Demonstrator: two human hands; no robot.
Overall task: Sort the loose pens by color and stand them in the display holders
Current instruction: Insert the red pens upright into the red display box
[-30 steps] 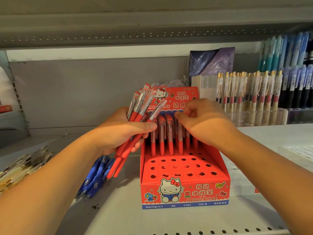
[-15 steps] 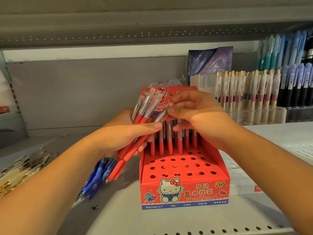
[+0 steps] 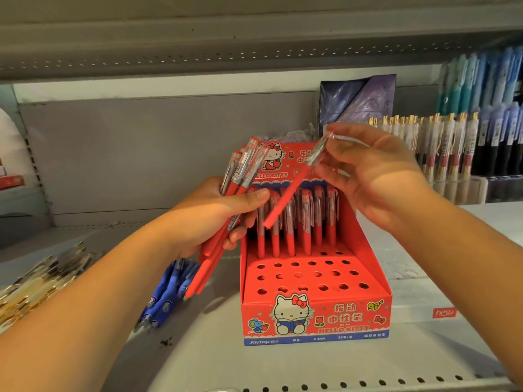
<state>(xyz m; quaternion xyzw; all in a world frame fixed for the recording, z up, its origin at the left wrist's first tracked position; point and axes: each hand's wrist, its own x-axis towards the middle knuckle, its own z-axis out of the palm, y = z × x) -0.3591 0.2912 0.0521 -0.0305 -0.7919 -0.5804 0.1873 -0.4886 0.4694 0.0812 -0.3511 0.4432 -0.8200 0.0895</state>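
1. Head view: right hand (image 3: pixel 376 176) pinches one red pen (image 3: pixel 294 185) by its clear clip end. The tip hangs below-left of the fingertips, in front of the standing pens (image 3: pixel 305 222).
2. Left hand (image 3: pixel 203 219) has its fingers curled round a bundle of red pens (image 3: pixel 242 171), just left of the red display holder (image 3: pixel 311 315).
3. Step, as judged: seat this pen. Swing it upright, tip down, aim at a free hole (image 3: pixel 298 275) in front of the filled row, and lower it straight without knocking its neighbours.
4. Blue pens (image 3: pixel 167 292) lie below the left fingers on the shelf (image 3: pixel 283 363).

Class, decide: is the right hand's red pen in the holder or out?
Out: right hand pinches the pen tilted above the holder.
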